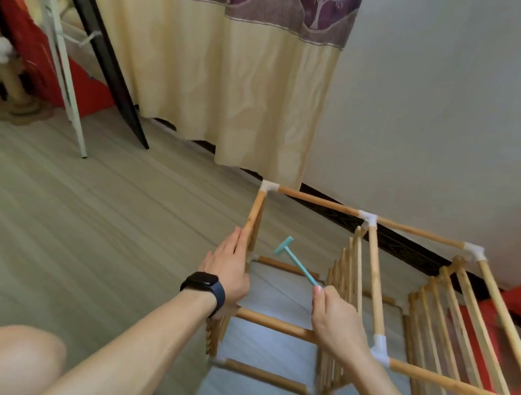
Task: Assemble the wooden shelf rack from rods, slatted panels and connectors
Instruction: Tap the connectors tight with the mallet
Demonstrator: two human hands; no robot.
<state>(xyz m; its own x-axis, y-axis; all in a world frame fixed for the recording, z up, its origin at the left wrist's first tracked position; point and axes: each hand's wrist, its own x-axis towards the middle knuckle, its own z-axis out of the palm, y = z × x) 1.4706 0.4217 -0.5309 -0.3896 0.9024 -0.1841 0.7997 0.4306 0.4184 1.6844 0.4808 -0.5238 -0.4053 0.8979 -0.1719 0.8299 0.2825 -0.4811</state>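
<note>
Bracing the rack (374, 276) against hammer taps, by my reading, the left grip (228, 266) presses straight fingers flat on the upper-left rod (255, 212). The right grip (333, 318) pinches the handle of a teal hammer (298, 263), head raised over the open bay. The rack stands on the floor (74, 216) near the wall (459, 110): pale rods, white connectors (380, 349), slatted panels (345, 271) on edge.

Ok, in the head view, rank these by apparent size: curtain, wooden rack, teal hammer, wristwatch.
1. curtain
2. wooden rack
3. teal hammer and wristwatch: they look about alike in extent. The wristwatch sits nearer the camera, so I won't rank them.
</note>
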